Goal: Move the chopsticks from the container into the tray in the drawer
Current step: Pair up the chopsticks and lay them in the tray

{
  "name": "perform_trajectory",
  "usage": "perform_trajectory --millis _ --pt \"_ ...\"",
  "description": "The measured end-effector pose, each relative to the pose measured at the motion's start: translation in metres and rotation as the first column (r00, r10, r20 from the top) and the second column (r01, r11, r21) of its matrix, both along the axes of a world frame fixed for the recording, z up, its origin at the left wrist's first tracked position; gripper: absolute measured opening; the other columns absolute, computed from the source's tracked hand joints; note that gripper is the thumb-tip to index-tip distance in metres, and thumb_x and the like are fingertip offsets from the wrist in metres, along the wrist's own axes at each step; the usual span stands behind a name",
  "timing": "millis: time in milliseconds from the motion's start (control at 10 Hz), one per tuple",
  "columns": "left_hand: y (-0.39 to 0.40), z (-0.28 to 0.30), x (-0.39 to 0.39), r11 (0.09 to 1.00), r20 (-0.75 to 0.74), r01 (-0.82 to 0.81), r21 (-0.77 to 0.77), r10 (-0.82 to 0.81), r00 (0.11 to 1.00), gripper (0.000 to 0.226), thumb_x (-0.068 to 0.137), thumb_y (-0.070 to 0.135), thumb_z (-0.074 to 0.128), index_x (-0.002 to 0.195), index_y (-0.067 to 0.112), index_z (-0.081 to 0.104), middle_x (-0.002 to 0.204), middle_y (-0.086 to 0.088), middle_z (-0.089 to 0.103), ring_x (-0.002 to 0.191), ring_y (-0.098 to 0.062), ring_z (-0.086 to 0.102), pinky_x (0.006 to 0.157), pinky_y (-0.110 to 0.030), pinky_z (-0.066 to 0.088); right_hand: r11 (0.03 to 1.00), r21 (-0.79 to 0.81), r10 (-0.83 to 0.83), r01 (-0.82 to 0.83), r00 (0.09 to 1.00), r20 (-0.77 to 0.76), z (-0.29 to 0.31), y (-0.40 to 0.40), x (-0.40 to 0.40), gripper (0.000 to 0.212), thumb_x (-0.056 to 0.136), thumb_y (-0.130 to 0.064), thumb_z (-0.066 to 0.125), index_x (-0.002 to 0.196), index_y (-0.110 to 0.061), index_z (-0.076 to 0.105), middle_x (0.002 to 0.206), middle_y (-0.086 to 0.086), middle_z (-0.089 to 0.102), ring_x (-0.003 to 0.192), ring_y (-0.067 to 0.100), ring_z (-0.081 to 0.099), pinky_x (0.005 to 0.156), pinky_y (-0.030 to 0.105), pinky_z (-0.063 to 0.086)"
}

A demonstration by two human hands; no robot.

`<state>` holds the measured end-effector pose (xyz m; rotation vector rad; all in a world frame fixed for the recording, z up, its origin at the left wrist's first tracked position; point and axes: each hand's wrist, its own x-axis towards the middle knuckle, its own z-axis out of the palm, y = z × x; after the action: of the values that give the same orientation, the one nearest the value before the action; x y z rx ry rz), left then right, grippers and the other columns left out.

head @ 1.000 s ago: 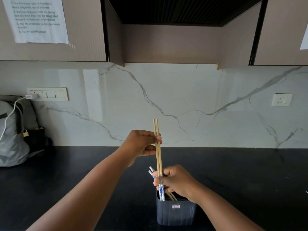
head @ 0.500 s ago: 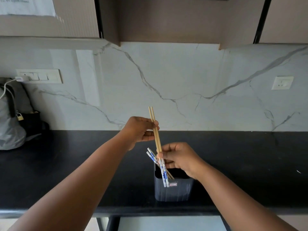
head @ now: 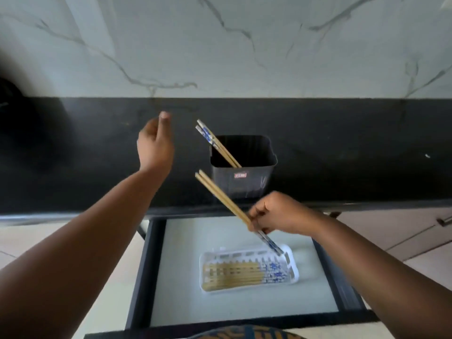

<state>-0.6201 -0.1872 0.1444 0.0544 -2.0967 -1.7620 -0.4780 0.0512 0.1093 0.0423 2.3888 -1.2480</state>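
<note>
My right hand [head: 278,214] grips a pair of wooden chopsticks [head: 220,194] with blue-and-white ends, held slanted over the open drawer [head: 151,277]; their patterned ends hang just above the right end of the white tray [head: 293,263]. Several chopsticks lie side by side in that tray. The dark container [head: 244,177] stands on the black counter near its front edge, with one more pair of chopsticks [head: 215,143] leaning out to the left. My left hand [head: 154,143] hovers above the counter, left of the container, holding nothing, fingers loosely curled.
The black counter [head: 367,148] runs along a marble wall. The drawer has a pale liner and dark sides. Pale cabinet fronts with a handle [head: 444,221] lie to the right of the drawer.
My left hand let go of the chopsticks and drew away to the left. My right hand carried the pair down from above the container to over the tray. The view tilted down to the drawer.
</note>
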Motion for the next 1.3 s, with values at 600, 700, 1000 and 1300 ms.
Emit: perform_trajectory --millis 600,700,1000,1300 --pt "-0.021 -0.133 0.009 0.273 0.334 0.308 -0.911 0.052 0.941 0.074 0.09 0.067 0.011 0.154 0.029 0.009 0.163 0.0 0.004 0.149 -0.021 -0.003 0.118 -0.053 -0.002 0.524 0.757 0.468 -0.391 0.875 0.128 -0.164 -0.017 0.031 0.041 0.071 0.015 0.052 0.062 -0.013 0.024 0.067 -0.001 0.024 0.09 0.032 0.063 0.059 0.032 0.037" --pt "-0.021 -0.132 0.01 0.265 0.331 0.305 -0.915 0.057 0.942 0.074 0.09 0.067 0.011 0.154 0.029 0.009 0.163 0.0 0.004 0.149 -0.022 -0.002 0.118 -0.053 -0.001 0.513 0.764 0.478 -0.393 0.869 0.126 -0.17 -0.014 0.028 0.028 0.072 0.015 0.052 0.078 -0.01 0.04 0.066 -0.001 0.023 0.09 0.031 0.063 0.06 0.033 0.039" --pt "-0.021 -0.134 0.01 0.264 0.324 0.301 -0.916 0.047 0.945 0.074 0.091 0.067 0.011 0.154 0.029 0.01 0.163 -0.001 0.005 0.149 -0.023 -0.002 0.117 -0.054 0.0 0.402 0.838 0.481 -0.368 0.864 0.148 -0.198 -0.008 0.033 0.046 0.079 0.01 0.055 0.124 0.004 0.049 0.113 0.015 0.06 0.098 0.034 0.064 0.069 0.04 0.052" --pt "-0.022 -0.135 0.009 0.264 0.317 0.295 -0.919 0.045 0.947 0.077 0.088 0.07 0.006 0.154 0.029 0.01 0.163 -0.001 0.005 0.149 -0.023 -0.001 0.117 -0.054 0.0 0.437 0.825 0.491 -0.359 0.863 0.115 -0.201 -0.009 0.04 0.037 0.081 0.011 0.051 0.117 0.002 0.055 0.106 0.013 0.063 0.092 0.033 0.065 0.068 0.039 0.053"
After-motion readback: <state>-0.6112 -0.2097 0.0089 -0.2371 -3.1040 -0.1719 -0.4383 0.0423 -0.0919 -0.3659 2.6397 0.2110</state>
